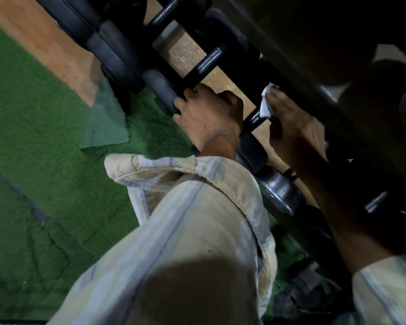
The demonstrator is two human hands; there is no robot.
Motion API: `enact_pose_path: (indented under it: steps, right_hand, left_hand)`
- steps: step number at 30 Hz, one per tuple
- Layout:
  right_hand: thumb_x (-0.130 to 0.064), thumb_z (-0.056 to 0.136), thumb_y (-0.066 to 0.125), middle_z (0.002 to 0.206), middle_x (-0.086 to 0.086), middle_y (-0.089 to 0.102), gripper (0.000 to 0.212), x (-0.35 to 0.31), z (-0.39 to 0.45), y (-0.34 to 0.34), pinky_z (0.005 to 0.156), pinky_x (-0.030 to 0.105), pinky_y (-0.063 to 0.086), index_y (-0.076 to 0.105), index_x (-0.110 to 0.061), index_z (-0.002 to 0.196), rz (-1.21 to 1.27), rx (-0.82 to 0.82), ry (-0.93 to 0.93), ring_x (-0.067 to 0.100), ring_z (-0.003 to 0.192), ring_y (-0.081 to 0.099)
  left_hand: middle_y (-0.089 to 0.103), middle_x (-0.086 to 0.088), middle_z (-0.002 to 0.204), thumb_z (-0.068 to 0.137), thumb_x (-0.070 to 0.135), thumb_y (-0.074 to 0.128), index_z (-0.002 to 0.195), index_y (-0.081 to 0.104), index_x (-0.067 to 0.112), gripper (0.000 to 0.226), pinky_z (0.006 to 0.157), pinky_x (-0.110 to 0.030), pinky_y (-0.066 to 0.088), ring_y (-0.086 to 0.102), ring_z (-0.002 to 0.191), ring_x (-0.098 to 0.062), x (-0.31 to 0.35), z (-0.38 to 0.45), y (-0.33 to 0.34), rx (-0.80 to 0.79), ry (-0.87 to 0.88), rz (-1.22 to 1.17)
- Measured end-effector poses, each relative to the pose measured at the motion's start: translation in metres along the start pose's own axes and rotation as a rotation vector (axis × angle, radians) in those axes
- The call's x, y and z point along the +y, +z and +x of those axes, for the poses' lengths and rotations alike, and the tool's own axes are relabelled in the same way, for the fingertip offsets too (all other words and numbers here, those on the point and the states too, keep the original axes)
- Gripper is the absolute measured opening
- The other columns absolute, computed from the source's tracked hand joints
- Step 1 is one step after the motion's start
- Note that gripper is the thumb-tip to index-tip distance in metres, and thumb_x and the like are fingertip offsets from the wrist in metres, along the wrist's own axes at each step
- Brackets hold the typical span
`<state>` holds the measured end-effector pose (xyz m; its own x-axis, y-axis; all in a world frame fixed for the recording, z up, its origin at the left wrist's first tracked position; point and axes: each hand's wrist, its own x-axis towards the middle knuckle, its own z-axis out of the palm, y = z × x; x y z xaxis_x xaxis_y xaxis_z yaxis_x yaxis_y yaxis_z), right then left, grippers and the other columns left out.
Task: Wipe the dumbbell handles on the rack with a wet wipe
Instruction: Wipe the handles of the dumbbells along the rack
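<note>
Under the dark rack, the right hand (pixel 291 116) pinches the wet wipe (pixel 266 100) onto a dumbbell handle (pixel 253 119) at about two o'clock, while the left hand (pixel 209 113) grips the dumbbell's end. The dim view makes me unsure, but the small wipe could slip off, or the dumbbell could roll and catch the fingers.

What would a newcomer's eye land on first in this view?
Probably the white wet wipe, which the right hand presses around a dumbbell handle right of centre. Next, the left hand gripping the black rack rail mid-frame, and the green turf filling the left.
</note>
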<state>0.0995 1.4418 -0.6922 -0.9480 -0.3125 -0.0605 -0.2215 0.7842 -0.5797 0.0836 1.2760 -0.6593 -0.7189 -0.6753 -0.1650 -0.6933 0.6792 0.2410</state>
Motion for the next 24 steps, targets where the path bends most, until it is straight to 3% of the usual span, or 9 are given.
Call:
enact_pose_path:
  steps: [4,7,9,11,13,15,17,21,24]
  right_hand:
    - [-0.007,0.088,0.05,0.161,0.0,0.039,0.074,0.005,-0.009,0.017,0.089,0.028,0.044,0.032,-0.023,0.158,-0.215,0.018,0.034,0.025,0.122,0.056]
    - [-0.004,0.087,0.048,0.15,0.004,0.054,0.066,-0.003,-0.013,0.016,0.083,0.019,0.032,0.046,-0.016,0.152,-0.174,0.119,0.066,0.017,0.108,0.05]
    - [-0.008,0.09,0.042,0.146,0.007,0.057,0.059,-0.003,-0.012,0.02,0.093,0.019,0.038,0.05,-0.011,0.148,-0.114,0.171,0.093,0.014,0.113,0.047]
    - [-0.012,0.089,0.038,0.148,0.007,0.055,0.06,-0.002,-0.016,0.029,0.107,0.033,0.044,0.051,-0.012,0.148,-0.073,0.171,0.143,0.018,0.125,0.047]
    - [-0.009,0.09,0.044,0.145,0.006,0.059,0.055,0.001,-0.02,0.036,0.109,0.039,0.045,0.056,-0.011,0.144,-0.003,0.24,0.178,0.021,0.13,0.053]
    - [-0.007,0.091,0.052,0.133,-0.003,0.065,0.049,-0.001,-0.02,0.041,0.107,0.036,0.049,0.063,-0.013,0.138,0.15,0.333,0.302,0.011,0.121,0.061]
    - [-0.008,0.089,0.06,0.127,-0.007,0.066,0.045,-0.01,-0.014,0.043,0.104,0.03,0.051,0.065,-0.012,0.134,0.466,0.332,0.56,0.002,0.113,0.062]
    - [-0.013,0.072,0.071,0.095,0.014,0.063,0.041,-0.01,0.008,0.044,0.069,0.032,0.054,0.06,0.0,0.109,1.115,0.348,0.869,0.028,0.086,0.063]
    - [-0.013,0.069,0.07,0.091,0.02,0.06,0.043,-0.013,0.018,0.038,0.069,0.033,0.052,0.063,0.001,0.108,1.292,0.151,1.024,0.032,0.084,0.06]
  left_hand:
    - [0.065,-0.006,0.112,0.079,0.043,0.046,0.103,0.069,0.015,0.044,0.088,-0.045,0.04,0.051,0.108,-0.032,-0.001,0.001,0.001,-0.002,-0.006,0.009]
    - [0.064,-0.006,0.112,0.079,0.044,0.045,0.104,0.069,0.015,0.045,0.088,-0.045,0.04,0.051,0.108,-0.031,-0.001,0.0,0.001,-0.006,-0.003,0.006]
    - [0.064,-0.006,0.112,0.079,0.044,0.045,0.105,0.069,0.015,0.046,0.089,-0.045,0.04,0.051,0.108,-0.031,-0.001,0.001,0.001,-0.009,0.0,0.01]
    - [0.064,-0.006,0.113,0.079,0.045,0.044,0.105,0.068,0.015,0.047,0.089,-0.044,0.04,0.051,0.109,-0.031,-0.001,0.001,0.0,-0.011,0.001,0.018]
    - [0.064,-0.006,0.113,0.079,0.045,0.044,0.106,0.068,0.014,0.048,0.089,-0.044,0.04,0.051,0.109,-0.031,-0.001,0.001,0.0,-0.017,0.007,0.022]
    - [0.064,-0.006,0.112,0.079,0.045,0.044,0.106,0.068,0.014,0.048,0.088,-0.044,0.04,0.051,0.109,-0.032,-0.001,0.0,0.0,-0.019,0.01,0.022]
    - [0.064,-0.006,0.112,0.079,0.045,0.044,0.107,0.068,0.013,0.048,0.088,-0.044,0.04,0.051,0.109,-0.032,-0.001,0.001,0.0,-0.017,0.005,0.02]
    - [0.064,-0.006,0.113,0.08,0.044,0.044,0.108,0.068,0.013,0.048,0.089,-0.044,0.04,0.05,0.109,-0.031,-0.001,0.001,0.0,-0.027,0.002,0.024]
    - [0.064,-0.006,0.112,0.08,0.044,0.046,0.106,0.068,0.013,0.046,0.088,-0.044,0.04,0.051,0.108,-0.032,-0.001,0.001,0.0,-0.019,0.004,0.016]
